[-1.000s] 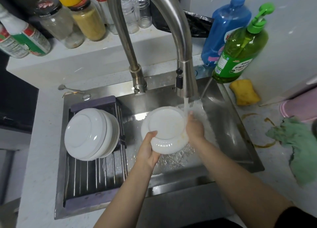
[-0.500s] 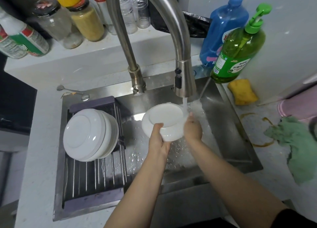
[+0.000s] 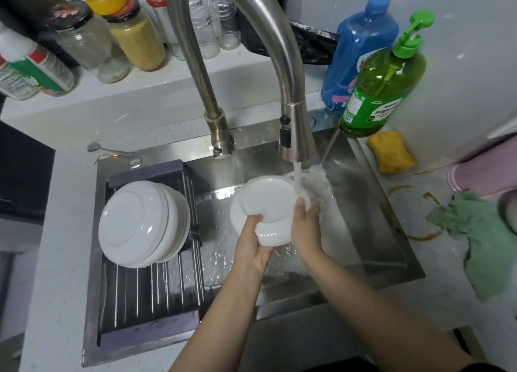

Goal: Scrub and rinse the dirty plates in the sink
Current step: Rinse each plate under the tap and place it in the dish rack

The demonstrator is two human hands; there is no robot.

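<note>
The plate [image 3: 268, 203] you're holding is plain white, like the stack [image 3: 142, 223] on your grey rack [image 3: 145, 301]. Your sink [image 3: 363, 203] and tap [image 3: 237, 35] are brushed silver. You've a green soap bottle [image 3: 383, 83], a blue bottle [image 3: 361, 44], a yellow sponge [image 3: 391, 152] and a green cloth [image 3: 481, 240] on speckled white counter [image 3: 64, 231].

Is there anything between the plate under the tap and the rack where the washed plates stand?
Nothing visible blocks it. The plate, gripped by the left hand and right hand, sits right of the drying rack; open basin lies between, and bare bars lie in front of the stacked plates.
</note>
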